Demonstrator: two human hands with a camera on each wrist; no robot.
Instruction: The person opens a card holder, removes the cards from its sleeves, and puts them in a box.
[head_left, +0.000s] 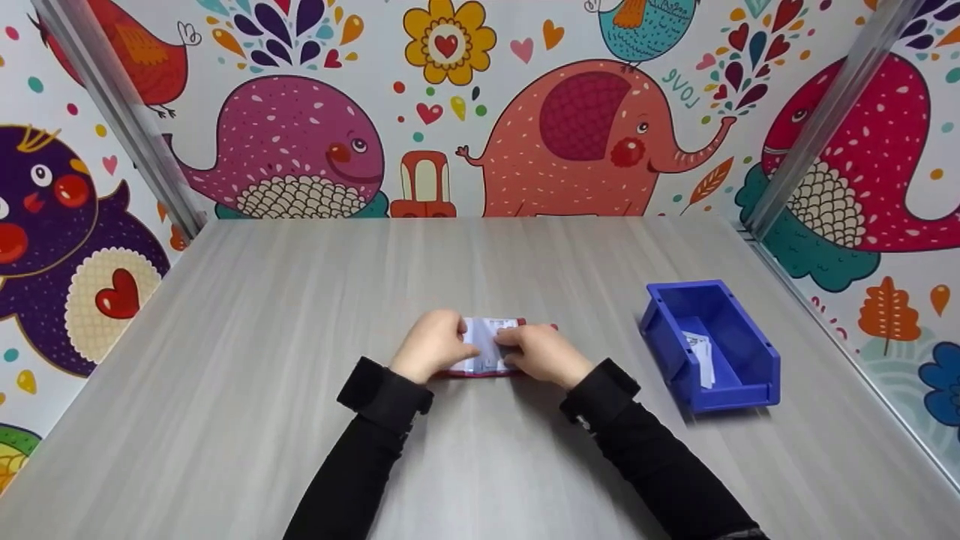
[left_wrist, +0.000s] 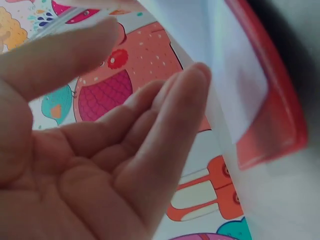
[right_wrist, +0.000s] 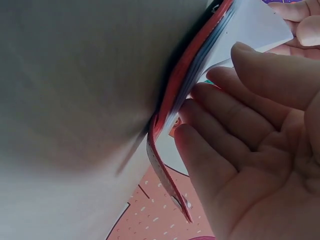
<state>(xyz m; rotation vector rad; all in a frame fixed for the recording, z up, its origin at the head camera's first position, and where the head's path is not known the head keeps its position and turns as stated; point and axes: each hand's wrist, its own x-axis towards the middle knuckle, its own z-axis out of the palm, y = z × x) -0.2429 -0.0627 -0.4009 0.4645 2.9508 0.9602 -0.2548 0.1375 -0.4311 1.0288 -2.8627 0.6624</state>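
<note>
A small red card holder (head_left: pixel 517 373) lies opened out on the table, with clear or whitish sleeves (head_left: pixel 486 352) inside. My left hand (head_left: pixel 433 346) is at its left side. In the left wrist view the thumb stands apart from the fingers, and a fingertip meets a raised whitish sleeve (left_wrist: pixel 240 85). My right hand (head_left: pixel 546 352) is at the right side, its extended fingers (right_wrist: pixel 220 115) against the stacked sleeve edges. A red strap (right_wrist: pixel 167 182) sticks out from the holder there. Whether the right thumb presses a sleeve is unclear.
A blue open-front bin (head_left: pixel 739 337) stands on the table to the right, with several white printed slips (head_left: pixel 701 358) inside. Cartoon-printed panels (head_left: pixel 442 150) and metal posts (head_left: pixel 832 120) border the grey table (head_left: pixel 262 375).
</note>
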